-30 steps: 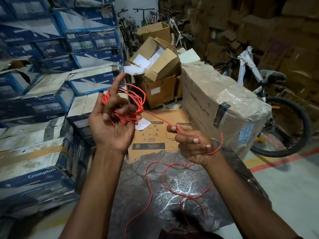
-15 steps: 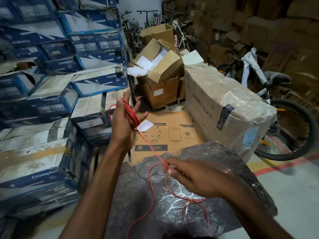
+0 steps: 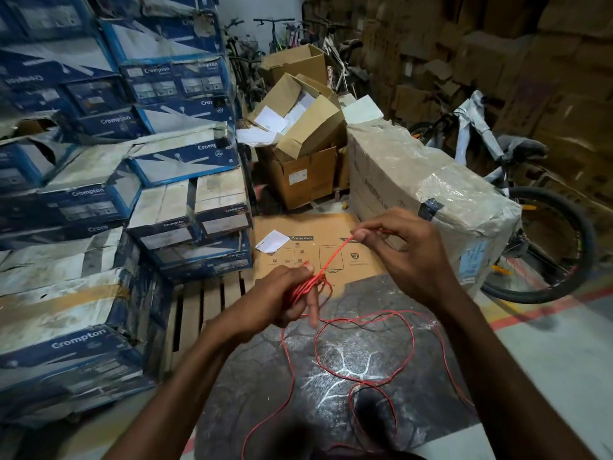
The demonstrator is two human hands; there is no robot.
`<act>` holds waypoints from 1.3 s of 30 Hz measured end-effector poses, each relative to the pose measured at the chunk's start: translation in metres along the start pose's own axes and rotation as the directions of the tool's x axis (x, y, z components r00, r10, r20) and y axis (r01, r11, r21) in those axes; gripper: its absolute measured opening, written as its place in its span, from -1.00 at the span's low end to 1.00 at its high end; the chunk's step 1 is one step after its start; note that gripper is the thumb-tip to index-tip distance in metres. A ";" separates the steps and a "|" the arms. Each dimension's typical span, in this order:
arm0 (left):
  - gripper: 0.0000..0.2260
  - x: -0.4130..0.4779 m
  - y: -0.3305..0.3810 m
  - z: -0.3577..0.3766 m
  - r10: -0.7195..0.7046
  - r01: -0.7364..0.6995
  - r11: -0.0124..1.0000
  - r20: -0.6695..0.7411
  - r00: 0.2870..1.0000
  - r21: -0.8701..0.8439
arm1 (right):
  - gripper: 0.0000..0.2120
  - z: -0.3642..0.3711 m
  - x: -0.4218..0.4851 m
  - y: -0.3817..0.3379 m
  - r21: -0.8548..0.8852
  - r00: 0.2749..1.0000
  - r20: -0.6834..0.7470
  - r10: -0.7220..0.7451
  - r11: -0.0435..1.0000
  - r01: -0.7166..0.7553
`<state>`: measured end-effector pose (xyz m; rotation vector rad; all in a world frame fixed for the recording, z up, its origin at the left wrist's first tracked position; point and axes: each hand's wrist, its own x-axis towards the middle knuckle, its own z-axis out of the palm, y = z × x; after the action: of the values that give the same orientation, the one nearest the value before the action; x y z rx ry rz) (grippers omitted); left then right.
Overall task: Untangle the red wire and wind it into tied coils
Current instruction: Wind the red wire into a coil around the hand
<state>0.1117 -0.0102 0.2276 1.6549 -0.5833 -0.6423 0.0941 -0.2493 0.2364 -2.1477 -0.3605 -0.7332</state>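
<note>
A thin red wire lies in loose loops over a dark marbled slab below my hands. My left hand holds a small bundle of wound red coils around its fingers, low over the slab's far edge. From that bundle a taut strand runs up and right to my right hand, which pinches it between thumb and fingertip. More wire trails toward the bottom of the view and past my right forearm.
Stacked blue and white cartons fill the left. A flat brown carton lies beyond the slab, an open brown box behind it, a large wrapped box at right, a bicycle further right.
My left hand dropped from a raised position to low over the slab with the coils. My right hand rose from the slab and moved right, pulling a strand taut.
</note>
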 end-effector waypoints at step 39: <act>-0.58 0.009 -0.016 0.033 0.317 0.079 0.404 0.221 0.922 -0.911 | -0.77 0.045 -0.027 -0.028 0.535 0.829 0.392 0.398 0.635 -0.557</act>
<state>0.0956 -0.0373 0.2066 0.4047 -0.4561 -0.9472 0.0760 -0.1973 0.2146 -1.5523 -0.1047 -0.0046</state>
